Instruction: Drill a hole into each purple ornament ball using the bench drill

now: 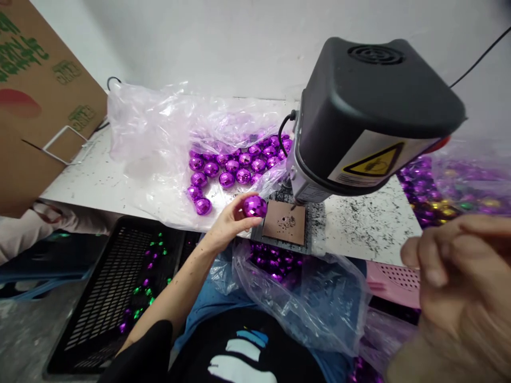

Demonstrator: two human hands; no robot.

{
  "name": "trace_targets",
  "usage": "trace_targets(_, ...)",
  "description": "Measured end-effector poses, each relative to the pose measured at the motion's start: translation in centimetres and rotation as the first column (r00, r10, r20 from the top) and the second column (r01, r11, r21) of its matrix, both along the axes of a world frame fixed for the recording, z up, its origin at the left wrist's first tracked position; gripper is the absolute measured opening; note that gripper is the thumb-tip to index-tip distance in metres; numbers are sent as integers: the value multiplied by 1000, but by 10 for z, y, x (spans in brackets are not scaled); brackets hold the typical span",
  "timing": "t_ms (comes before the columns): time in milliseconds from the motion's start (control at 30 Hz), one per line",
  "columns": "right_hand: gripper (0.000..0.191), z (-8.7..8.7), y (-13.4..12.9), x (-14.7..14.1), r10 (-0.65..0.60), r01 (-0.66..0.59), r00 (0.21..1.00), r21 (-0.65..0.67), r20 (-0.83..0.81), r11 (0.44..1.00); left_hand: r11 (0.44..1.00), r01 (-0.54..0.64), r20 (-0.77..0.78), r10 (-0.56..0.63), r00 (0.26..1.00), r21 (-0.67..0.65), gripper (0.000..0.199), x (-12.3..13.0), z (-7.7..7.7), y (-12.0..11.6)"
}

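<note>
Bench by a pale wall. Clear plastic bag [139, 133] sprawls on the white tabletop [347, 226], its mouth toward the machine; loose purple mirror-faceted balls [227, 180] lie at the mouth, the back rows partly under film. Second clear bag [335, 314] sits over the worker's lap below the bench edge, more purple balls [275, 261] inside. Black slatted crate [96, 287], low on the worker's left: scattered small green and purple beads. At far right, purple, gold and green pieces [443, 207] under clear film. Pink perforated basket [395, 282] under the bench edge, contents hidden from me.

Left hand [231, 221]: thumb and fingers closed around one purple faceted ball [254, 206], held at the near left edge of a brown square pad [275, 213] with a small hole. Right hand [459, 271]: raised near the viewer, fingers curled, blurred; cannot tell if it grips anything. It blocks part of the basket.

Black drill-press-type machine [379, 96], yellow warning label, overhangs the pad and hides bench behind it. Dark specks on pad and tabletop. Cardboard box [35, 106] leans in at far left.
</note>
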State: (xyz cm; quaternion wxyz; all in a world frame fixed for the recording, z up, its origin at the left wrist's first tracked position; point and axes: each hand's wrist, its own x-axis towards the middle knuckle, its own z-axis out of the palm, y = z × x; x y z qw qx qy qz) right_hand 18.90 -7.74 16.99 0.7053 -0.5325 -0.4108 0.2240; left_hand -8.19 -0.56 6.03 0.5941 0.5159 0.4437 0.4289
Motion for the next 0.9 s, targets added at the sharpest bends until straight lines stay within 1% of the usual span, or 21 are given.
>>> trace_targets(67, 19, 11, 12, -7, 3, -3, 1000, 32, -5, 999, 991, 89, -6, -90, 996, -103, 57, 18, -7, 1)
trace_targets(100, 17, 15, 16, -8, 0, 1, 1000, 53, -4, 999, 985, 108, -13, -110, 994, -137, 55, 27, -11, 3)
trace_targets(133, 15, 17, 19, -8, -8, 8, 1000, 67, -3, 998, 983, 107, -24, -112, 993, -152, 53, 34, -16, 6)
trace_targets(200, 15, 17, 22, -8, -32, 33, 999, 70, -9, 997, 988, 71, -46, -78, 996, -138, 53, 45, -26, 12)
trace_targets(300, 16, 7, 21, -4, -36, 37, 999, 75, -14, 996, 998, 36, -93, -41, 995, -59, 51, 52, -38, 18)
trace_targets(367, 17, -3, 21, -1, -11, 12, 1000, 76, -19, 997, 999, 39, -167, -34, 985, 24, 47, 54, -43, 20)
trace_targets(467, 18, -13, 20, 3, 11, -10, 999, 37, -40, 999, 987, 77, -330, -27, 944, 140, 42, 56, -42, 19)
trace_targets(567, 19, -19, 19, 7, 34, -34, 998, 12, -60, 999, 969, 139, -498, -20, 867, 203, 42, 60, -37, 15)
trace_targets(667, 21, -22, 18, 10, 68, -68, 996, 1, -63, 998, 924, 208, -612, 36, 790, 322, 45, 64, -35, 10)
trace_targets(767, 21, -22, 18, 10, 64, -64, 997, -1, -49, 998, 861, 260, -662, 111, 742, 436, 45, 70, -40, 6)
trace_targets(833, 19, -18, 20, 8, 28, -28, 999, 33, -18, 999, 836, 239, -662, 184, 726, 494, 45, 74, -47, 4)
trace_targets(900, 17, -10, 25, 3, -14, 9, 999, 97, 44, 995, 816, 203, -632, 236, 738, 542, 44, 78, -54, 5)
